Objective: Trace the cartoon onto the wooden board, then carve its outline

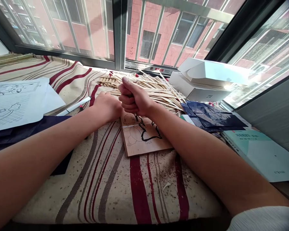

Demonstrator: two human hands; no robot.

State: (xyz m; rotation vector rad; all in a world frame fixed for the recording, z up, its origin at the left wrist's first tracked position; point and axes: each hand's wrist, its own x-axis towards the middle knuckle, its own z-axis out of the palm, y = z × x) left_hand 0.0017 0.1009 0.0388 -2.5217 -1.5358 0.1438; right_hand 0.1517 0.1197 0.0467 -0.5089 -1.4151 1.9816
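Note:
A wooden board (135,144) lies on the striped cloth, with thin animal outlines and a thick dark outline drawn or cut on its face. My right hand (136,98) is closed in a fist above the board's far part, thumb on top. Out of the bottom of that fist comes the short dark shaft of a carving tool (136,118), pointing down at the board; its handle is mostly hidden in my fingers. Against the board's far left edge, my left hand (107,106) is curled closed and meets the right fist. Its fingertips are out of sight.
Thin wooden sticks (156,88) are heaped behind the board. A white box (202,80), dark blue sheets (212,115) and a pale green book (260,154) lie right. Line drawings (16,102) and a white marker (73,106) lie left. Crumbs and a shaving (166,186) dot the cloth.

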